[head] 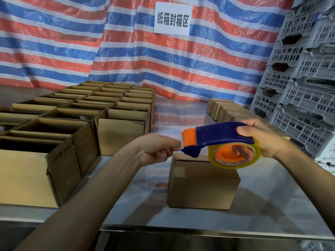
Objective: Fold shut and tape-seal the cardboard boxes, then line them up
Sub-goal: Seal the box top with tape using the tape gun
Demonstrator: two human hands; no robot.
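Note:
A small cardboard box stands on the steel table with its top flaps folded down. Just above its top hovers a blue and orange tape dispenser carrying a roll of clear tape. My right hand grips the dispenser's handle, with fingers through the roll's core. My left hand reaches to the dispenser's toothed cutter from the left, and its fingertips pinch the tape's loose end there. The clear tape itself is hard to make out.
Several open cardboard boxes fill the left side in rows. A row of sealed boxes lies at the back right. Grey plastic crates are stacked on the right. A striped tarp with a white sign hangs behind.

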